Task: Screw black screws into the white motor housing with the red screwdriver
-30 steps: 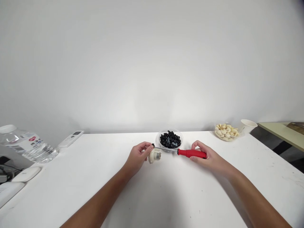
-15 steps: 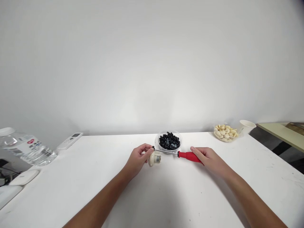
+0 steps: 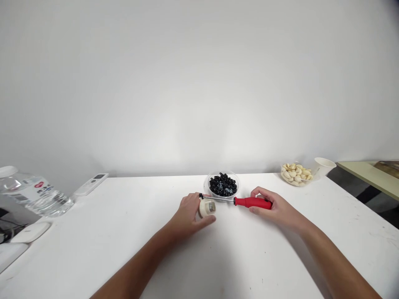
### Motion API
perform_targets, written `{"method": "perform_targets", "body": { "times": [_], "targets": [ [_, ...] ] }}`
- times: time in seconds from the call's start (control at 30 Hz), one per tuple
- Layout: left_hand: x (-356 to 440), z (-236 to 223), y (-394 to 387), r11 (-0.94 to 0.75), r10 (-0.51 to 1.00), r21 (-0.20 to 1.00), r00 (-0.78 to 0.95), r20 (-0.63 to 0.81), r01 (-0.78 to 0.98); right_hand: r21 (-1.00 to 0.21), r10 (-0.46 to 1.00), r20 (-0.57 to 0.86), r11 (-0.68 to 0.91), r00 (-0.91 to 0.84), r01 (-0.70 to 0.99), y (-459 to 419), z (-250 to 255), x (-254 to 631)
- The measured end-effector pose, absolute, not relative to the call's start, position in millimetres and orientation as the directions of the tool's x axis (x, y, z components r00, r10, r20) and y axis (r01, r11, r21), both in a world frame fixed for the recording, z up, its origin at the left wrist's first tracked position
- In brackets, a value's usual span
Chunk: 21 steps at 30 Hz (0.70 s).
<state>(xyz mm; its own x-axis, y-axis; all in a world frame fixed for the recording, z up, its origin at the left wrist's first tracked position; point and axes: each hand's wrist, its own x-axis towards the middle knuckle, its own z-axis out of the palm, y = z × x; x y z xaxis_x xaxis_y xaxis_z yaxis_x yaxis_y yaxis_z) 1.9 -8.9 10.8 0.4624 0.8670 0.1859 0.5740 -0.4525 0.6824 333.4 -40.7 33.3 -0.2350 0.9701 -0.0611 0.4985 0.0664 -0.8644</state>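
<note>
Grasping the red screwdriver (image 3: 254, 202), the right hand (image 3: 276, 209) holds the tip at a small black piece (image 3: 201, 195) by the cream part (image 3: 205, 209), near the clear bowl (image 3: 238, 183). The left hand (image 3: 187, 214) curves round that part, thumb out; I can't tell if its fingers grip. The work looks started, not finished.

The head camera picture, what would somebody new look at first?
Probably the bright red-handled screwdriver, held in the right hand, low and right of the middle. Next might be the shiny black pieces heaped in a clear bowl, just behind the screwdriver's metal shaft. Then maybe the cream-coloured part at the left hand, near its thumb.
</note>
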Motion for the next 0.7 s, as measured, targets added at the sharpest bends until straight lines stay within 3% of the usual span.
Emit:
{"method": "perform_targets", "body": {
  "times": [0.1, 0.27, 0.53, 0.7],
  "targets": [
    [2.8, 8.5, -10.0, -0.449, 0.867, 0.644, 0.477, 0.145, 0.62, -0.857, 0.979, -0.025, 0.083, -0.202, 0.508, -42.4, 37.0, 329.3],
    [2.5, 4.3, -9.9, -0.397, 0.896, 0.691, 0.419, 0.148, 0.604, -0.861, 0.985, 0.085, 0.148, -0.15, 0.486, -45.7, 39.8, 327.5],
    [3.6, 6.8, -12.0, -0.237, 0.916, 0.926, 0.384, 0.113, 0.293, -0.849, 0.984, 0.133, 0.175, -0.121, 0.498, -47.9, 34.4, 324.2],
    [4.7, 6.8, -12.0, -0.111, 0.91, 0.983, 0.413, 0.043, 0.143, -0.848, 0.984, 0.085, 0.153, -0.155, 0.508, -46.5, 32.3, 325.5]
  ]
}}
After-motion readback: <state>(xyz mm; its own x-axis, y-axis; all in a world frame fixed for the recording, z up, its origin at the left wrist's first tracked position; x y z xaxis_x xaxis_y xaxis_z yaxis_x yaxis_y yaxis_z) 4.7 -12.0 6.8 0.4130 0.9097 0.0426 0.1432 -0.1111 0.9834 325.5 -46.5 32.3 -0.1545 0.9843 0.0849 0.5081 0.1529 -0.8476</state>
